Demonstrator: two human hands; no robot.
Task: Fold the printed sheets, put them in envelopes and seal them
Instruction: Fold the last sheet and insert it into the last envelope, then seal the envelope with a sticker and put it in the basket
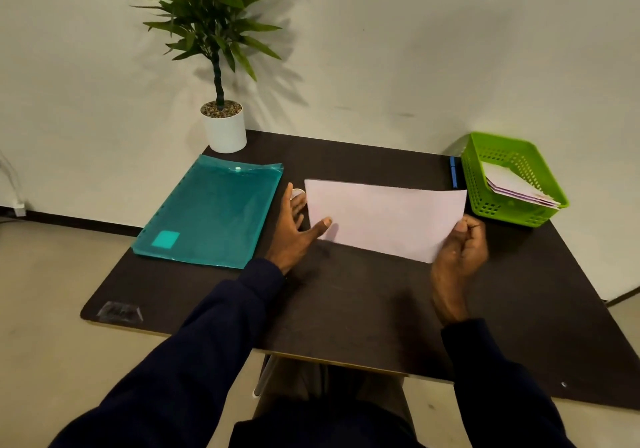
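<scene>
A pale pink sheet (384,217), folded or held flat-faced toward me, stands lifted over the middle of the dark table (346,309). My right hand (459,253) pinches its lower right corner between thumb and curled fingers. My left hand (294,229) is at the sheet's left edge, thumb on the front and fingers behind it. A green basket (485,201) at the back right holds several pale envelopes (512,187).
A teal plastic document folder (211,212) lies on the table's left half. A potted plant (225,128) stands at the back left corner. A blue pen (453,172) lies beside the basket. A small round object (298,193) shows behind my left hand.
</scene>
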